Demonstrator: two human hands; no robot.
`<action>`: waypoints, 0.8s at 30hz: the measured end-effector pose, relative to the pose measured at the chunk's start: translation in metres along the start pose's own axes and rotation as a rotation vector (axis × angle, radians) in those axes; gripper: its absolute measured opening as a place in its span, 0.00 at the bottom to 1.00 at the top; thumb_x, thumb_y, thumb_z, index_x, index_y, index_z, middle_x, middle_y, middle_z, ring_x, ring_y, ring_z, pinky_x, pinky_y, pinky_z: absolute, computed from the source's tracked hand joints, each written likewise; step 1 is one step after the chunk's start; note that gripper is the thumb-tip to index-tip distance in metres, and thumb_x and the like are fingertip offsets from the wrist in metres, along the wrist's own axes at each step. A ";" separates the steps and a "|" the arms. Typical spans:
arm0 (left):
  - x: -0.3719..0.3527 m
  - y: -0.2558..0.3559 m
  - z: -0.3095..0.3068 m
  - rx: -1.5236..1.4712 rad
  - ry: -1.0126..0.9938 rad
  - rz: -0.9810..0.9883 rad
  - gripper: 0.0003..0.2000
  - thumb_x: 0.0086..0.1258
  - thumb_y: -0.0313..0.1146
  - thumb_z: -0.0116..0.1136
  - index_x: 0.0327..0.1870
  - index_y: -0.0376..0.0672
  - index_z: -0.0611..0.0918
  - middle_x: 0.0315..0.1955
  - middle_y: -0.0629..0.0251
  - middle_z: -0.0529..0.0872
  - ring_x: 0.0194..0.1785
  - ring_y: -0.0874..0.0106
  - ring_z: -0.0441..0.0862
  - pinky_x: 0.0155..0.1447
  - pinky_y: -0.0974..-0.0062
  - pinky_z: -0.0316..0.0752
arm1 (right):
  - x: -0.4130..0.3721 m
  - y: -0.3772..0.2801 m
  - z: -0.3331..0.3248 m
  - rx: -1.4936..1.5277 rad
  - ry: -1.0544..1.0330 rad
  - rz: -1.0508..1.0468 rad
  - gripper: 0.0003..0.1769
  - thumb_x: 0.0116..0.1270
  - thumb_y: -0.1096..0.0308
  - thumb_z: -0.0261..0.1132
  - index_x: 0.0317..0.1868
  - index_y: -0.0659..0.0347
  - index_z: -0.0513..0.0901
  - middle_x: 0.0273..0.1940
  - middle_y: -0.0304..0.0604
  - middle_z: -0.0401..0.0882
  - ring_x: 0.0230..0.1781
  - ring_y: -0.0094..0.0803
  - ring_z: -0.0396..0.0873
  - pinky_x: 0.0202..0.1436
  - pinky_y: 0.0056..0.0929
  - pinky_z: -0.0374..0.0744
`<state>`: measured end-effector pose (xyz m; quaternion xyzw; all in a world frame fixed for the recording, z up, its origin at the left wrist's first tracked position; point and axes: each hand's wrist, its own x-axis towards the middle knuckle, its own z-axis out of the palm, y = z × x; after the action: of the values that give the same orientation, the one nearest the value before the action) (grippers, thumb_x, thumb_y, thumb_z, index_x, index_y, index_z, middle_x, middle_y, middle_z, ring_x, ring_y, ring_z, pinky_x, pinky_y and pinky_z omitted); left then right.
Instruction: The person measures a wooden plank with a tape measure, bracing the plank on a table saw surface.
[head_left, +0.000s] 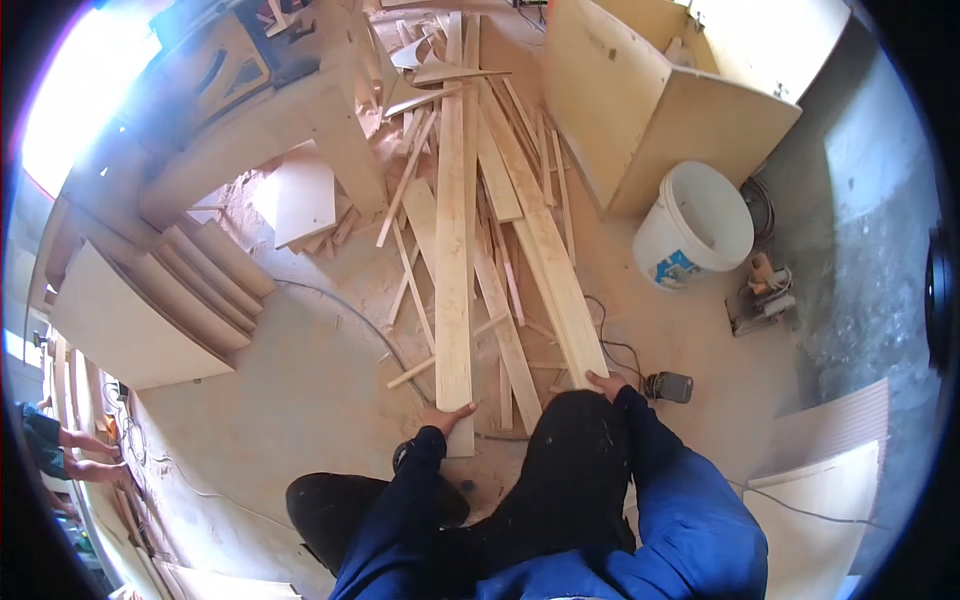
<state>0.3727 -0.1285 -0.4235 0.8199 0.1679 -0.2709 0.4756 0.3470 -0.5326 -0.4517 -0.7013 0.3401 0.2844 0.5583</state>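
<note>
Long pale plank (453, 290) lies on the sawdust floor, running away from the person. Its near end is under the left hand (447, 415), fingers stretched flat across it, not curled round. Just to the right, a second plank (556, 270) slants off. The right hand (605, 382) touches its near end, but a black-trousered knee (570, 450) hides most of it, so I cannot tell its grip.

Both planks rest on a heap of offcuts (500, 180); which strips lie under which is hard to make out.

Near the right hand is a small dark box (670, 386) on a cable. Further right are a white bucket (695, 225) and a plywood cabinet (650, 110), cut off at the top.

Another person's forearms (85, 455) show at the left edge. The top left corner is lost in glare.
</note>
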 end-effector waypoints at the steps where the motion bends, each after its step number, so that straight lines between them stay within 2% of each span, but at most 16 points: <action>1: -0.012 0.011 -0.006 -0.062 -0.041 -0.034 0.40 0.40 0.57 0.71 0.49 0.31 0.77 0.45 0.51 0.82 0.48 0.64 0.80 0.52 0.71 0.73 | -0.012 -0.008 -0.001 -0.131 0.132 -0.043 0.41 0.51 0.40 0.66 0.55 0.65 0.74 0.48 0.52 0.78 0.45 0.36 0.78 0.47 0.28 0.75; 2: -0.022 0.026 -0.013 -0.121 -0.081 -0.065 0.40 0.41 0.57 0.71 0.49 0.31 0.77 0.45 0.52 0.82 0.48 0.63 0.80 0.53 0.71 0.73 | -0.023 -0.020 -0.009 -0.133 0.130 -0.041 0.41 0.51 0.40 0.66 0.55 0.65 0.74 0.48 0.52 0.78 0.45 0.36 0.78 0.47 0.28 0.75; 5: -0.066 0.098 -0.042 0.026 -0.131 -0.050 0.38 0.46 0.58 0.67 0.49 0.31 0.77 0.44 0.52 0.82 0.47 0.65 0.81 0.51 0.72 0.74 | -0.084 -0.066 -0.037 -0.235 0.270 -0.196 0.36 0.51 0.41 0.66 0.48 0.67 0.79 0.42 0.52 0.82 0.42 0.35 0.80 0.46 0.29 0.76; 7: -0.085 0.130 -0.058 0.069 -0.181 -0.076 0.37 0.49 0.59 0.65 0.50 0.31 0.77 0.44 0.52 0.82 0.46 0.65 0.81 0.49 0.73 0.75 | -0.126 -0.105 -0.055 -0.228 0.263 -0.239 0.36 0.51 0.42 0.67 0.48 0.68 0.79 0.42 0.52 0.81 0.41 0.36 0.81 0.46 0.30 0.76; 9: -0.096 0.142 -0.069 -0.260 -0.292 -0.103 0.35 0.55 0.59 0.60 0.51 0.33 0.76 0.40 0.55 0.83 0.42 0.67 0.82 0.45 0.72 0.77 | -0.160 -0.144 -0.077 -0.250 0.256 -0.291 0.34 0.51 0.45 0.68 0.46 0.70 0.79 0.41 0.55 0.81 0.39 0.42 0.81 0.45 0.33 0.77; 10: -0.114 0.169 -0.079 -0.252 -0.299 -0.100 0.35 0.55 0.59 0.60 0.51 0.33 0.76 0.40 0.55 0.83 0.42 0.67 0.82 0.45 0.72 0.77 | -0.182 -0.174 -0.086 -0.242 0.264 -0.287 0.34 0.51 0.45 0.68 0.46 0.70 0.79 0.41 0.55 0.81 0.39 0.42 0.81 0.45 0.33 0.77; 12: -0.160 0.233 -0.102 -0.749 -0.512 -0.225 0.32 0.59 0.58 0.57 0.52 0.37 0.75 0.37 0.58 0.83 0.37 0.69 0.82 0.42 0.71 0.78 | -0.246 -0.238 -0.095 -0.606 0.457 -0.179 0.35 0.50 0.46 0.69 0.44 0.72 0.77 0.38 0.59 0.80 0.38 0.47 0.81 0.43 0.37 0.78; 13: -0.176 0.249 -0.099 -0.939 -0.506 -0.214 0.31 0.59 0.60 0.55 0.52 0.41 0.74 0.37 0.60 0.83 0.36 0.69 0.82 0.43 0.68 0.78 | -0.273 -0.256 -0.102 -0.696 0.598 -0.261 0.34 0.49 0.45 0.69 0.42 0.72 0.76 0.36 0.60 0.80 0.38 0.49 0.81 0.42 0.39 0.78; 14: -0.195 0.263 -0.099 -0.940 -0.502 -0.210 0.31 0.59 0.60 0.55 0.52 0.41 0.74 0.37 0.60 0.83 0.36 0.69 0.82 0.43 0.68 0.78 | -0.301 -0.275 -0.108 -0.786 0.735 -0.345 0.34 0.49 0.45 0.68 0.40 0.71 0.74 0.34 0.61 0.80 0.37 0.51 0.80 0.41 0.40 0.78; 15: -0.216 0.273 -0.103 -1.118 -0.602 -0.182 0.32 0.58 0.61 0.55 0.53 0.41 0.74 0.38 0.60 0.82 0.37 0.68 0.81 0.43 0.67 0.78 | -0.341 -0.301 -0.114 -0.812 0.657 -0.275 0.32 0.51 0.49 0.68 0.43 0.69 0.69 0.36 0.62 0.79 0.37 0.54 0.79 0.41 0.42 0.78; 16: -0.235 0.286 -0.102 -1.298 -0.708 -0.145 0.33 0.58 0.62 0.55 0.53 0.41 0.73 0.39 0.60 0.82 0.38 0.67 0.81 0.44 0.65 0.78 | -0.361 -0.307 -0.120 -0.808 0.659 -0.280 0.32 0.51 0.49 0.68 0.43 0.69 0.69 0.36 0.62 0.79 0.37 0.54 0.79 0.41 0.42 0.78; 17: -0.256 0.295 -0.097 -1.328 -0.709 -0.209 0.35 0.56 0.63 0.55 0.54 0.41 0.73 0.39 0.61 0.82 0.40 0.66 0.81 0.45 0.63 0.78 | -0.378 -0.309 -0.124 -0.902 0.701 -0.290 0.31 0.51 0.51 0.68 0.44 0.68 0.69 0.36 0.60 0.79 0.36 0.52 0.80 0.40 0.42 0.77; 20: -0.306 0.305 -0.076 -1.331 -0.599 -0.215 0.36 0.53 0.68 0.52 0.47 0.42 0.76 0.36 0.61 0.81 0.38 0.62 0.80 0.43 0.59 0.77 | -0.420 -0.294 -0.135 -1.056 0.785 -0.297 0.28 0.53 0.56 0.67 0.46 0.64 0.66 0.34 0.57 0.78 0.34 0.48 0.80 0.38 0.42 0.77; 21: -0.323 0.305 -0.075 -1.445 -0.699 -0.245 0.38 0.50 0.71 0.51 0.46 0.41 0.76 0.34 0.60 0.80 0.36 0.61 0.79 0.42 0.58 0.75 | -0.436 -0.289 -0.138 -1.112 0.795 -0.301 0.27 0.53 0.57 0.67 0.46 0.64 0.66 0.34 0.57 0.78 0.36 0.48 0.80 0.39 0.43 0.77; 22: -0.343 0.304 -0.080 -1.497 -0.905 -0.262 0.40 0.48 0.74 0.50 0.46 0.41 0.75 0.33 0.57 0.79 0.34 0.61 0.77 0.41 0.60 0.73 | -0.450 -0.286 -0.140 -1.168 0.808 -0.307 0.26 0.52 0.59 0.67 0.47 0.63 0.66 0.34 0.57 0.77 0.37 0.47 0.80 0.40 0.43 0.76; 24: -0.365 0.285 -0.074 -1.431 -0.756 -0.268 0.41 0.45 0.75 0.50 0.45 0.42 0.75 0.32 0.55 0.79 0.33 0.61 0.75 0.40 0.62 0.71 | -0.470 -0.270 -0.128 -1.095 0.628 -0.183 0.31 0.52 0.59 0.67 0.52 0.65 0.64 0.39 0.60 0.76 0.44 0.49 0.77 0.45 0.45 0.75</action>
<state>0.2545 -0.2105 0.0225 0.1443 0.2248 -0.4108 0.8717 0.2784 -0.5431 0.1009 -0.9612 0.2317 0.1492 0.0148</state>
